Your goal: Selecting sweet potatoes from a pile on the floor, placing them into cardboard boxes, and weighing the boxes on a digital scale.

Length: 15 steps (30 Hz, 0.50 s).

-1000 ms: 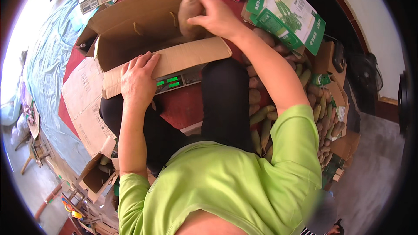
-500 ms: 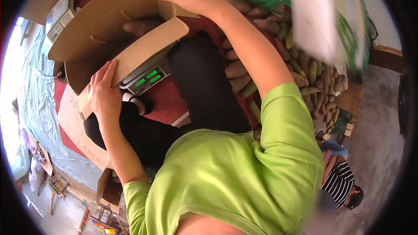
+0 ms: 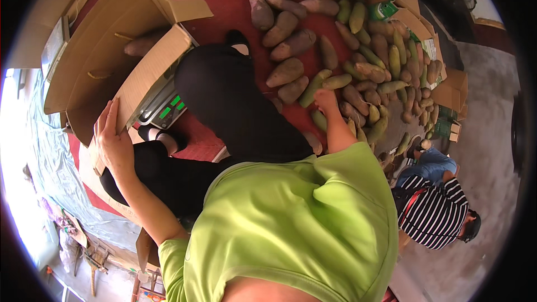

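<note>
A tall brown cardboard box (image 3: 100, 33) stands on the left, tilted toward my legs. My left hand (image 3: 116, 145) lies on its near flap, fingers stretched out along the edge. Inside the box a brown root vegetable (image 3: 142, 45) is partly visible. My right hand (image 3: 326, 100) reaches down into the spread of vegetables, fingers curled in. It touches the lower end of a long green vegetable (image 3: 313, 88), beside another green one (image 3: 338, 81); whether it holds anything is hidden. Brown, sweet-potato-like roots (image 3: 293, 43) lie around it.
A digital scale (image 3: 168, 109) with green displays stands beside the box, partly under its flap. My black-trousered legs are between box and vegetables. Cartons (image 3: 447, 90) stand at the right. A person in a striped shirt (image 3: 433, 210) crouches at lower right. Plastic sheeting (image 3: 50, 168) covers the left side.
My right hand has come down from the far side of the box to the vegetables on the right. A blurred white-and-green thing at upper right is gone. My left hand stays on the flap.
</note>
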Available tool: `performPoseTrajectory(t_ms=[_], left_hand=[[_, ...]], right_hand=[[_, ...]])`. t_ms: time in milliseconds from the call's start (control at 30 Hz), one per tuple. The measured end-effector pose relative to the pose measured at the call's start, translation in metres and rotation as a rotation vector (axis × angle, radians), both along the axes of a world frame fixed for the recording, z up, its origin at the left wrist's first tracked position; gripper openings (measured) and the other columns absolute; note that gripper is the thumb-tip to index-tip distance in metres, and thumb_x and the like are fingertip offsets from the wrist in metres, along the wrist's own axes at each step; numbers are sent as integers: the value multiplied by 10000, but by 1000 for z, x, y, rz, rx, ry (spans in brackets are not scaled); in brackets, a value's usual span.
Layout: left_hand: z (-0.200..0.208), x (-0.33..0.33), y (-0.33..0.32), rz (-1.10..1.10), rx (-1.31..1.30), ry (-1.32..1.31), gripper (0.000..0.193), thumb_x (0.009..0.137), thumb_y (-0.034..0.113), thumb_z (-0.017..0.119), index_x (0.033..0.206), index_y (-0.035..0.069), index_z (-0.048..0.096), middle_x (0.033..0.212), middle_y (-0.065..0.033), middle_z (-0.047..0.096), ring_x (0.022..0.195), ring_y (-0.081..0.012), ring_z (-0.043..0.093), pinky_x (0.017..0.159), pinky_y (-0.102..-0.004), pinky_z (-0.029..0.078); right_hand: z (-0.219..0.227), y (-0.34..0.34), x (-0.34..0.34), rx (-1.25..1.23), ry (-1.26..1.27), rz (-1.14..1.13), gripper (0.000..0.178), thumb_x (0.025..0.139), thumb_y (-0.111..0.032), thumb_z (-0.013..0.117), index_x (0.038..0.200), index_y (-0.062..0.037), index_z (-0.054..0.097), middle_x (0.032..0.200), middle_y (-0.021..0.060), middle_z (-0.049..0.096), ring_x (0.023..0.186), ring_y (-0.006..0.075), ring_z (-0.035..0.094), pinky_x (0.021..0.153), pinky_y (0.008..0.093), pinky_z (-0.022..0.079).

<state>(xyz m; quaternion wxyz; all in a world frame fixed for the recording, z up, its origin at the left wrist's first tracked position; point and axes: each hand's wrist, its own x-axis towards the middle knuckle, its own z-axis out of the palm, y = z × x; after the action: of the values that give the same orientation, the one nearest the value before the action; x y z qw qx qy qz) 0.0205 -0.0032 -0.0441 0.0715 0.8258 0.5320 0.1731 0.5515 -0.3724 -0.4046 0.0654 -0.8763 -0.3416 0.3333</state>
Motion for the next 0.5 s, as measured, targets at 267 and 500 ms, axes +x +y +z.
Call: performPoseTrajectory(t_ms=[267, 500], left_hand=[[9, -6, -8, 48, 30, 31, 607, 660, -120, 485, 1204, 104, 635, 1189, -84, 632, 1116, -290, 569, 975, -383, 432], [6, -2, -8, 55, 61, 136, 524, 758, -104, 468, 1213, 100, 627, 1188, -101, 630, 1115, -283, 583, 971, -353, 446]], right_hand=[[44, 32, -99, 49, 659, -1139, 494, 846, -214, 687, 1281, -144, 461, 1237, 79, 516, 1040, 290, 549, 810, 486, 506], [43, 65, -113, 104, 775, -1357, 652, 830, -224, 719, 1368, -149, 359, 1429, 110, 312, 1233, 345, 388, 935, 526, 444]])
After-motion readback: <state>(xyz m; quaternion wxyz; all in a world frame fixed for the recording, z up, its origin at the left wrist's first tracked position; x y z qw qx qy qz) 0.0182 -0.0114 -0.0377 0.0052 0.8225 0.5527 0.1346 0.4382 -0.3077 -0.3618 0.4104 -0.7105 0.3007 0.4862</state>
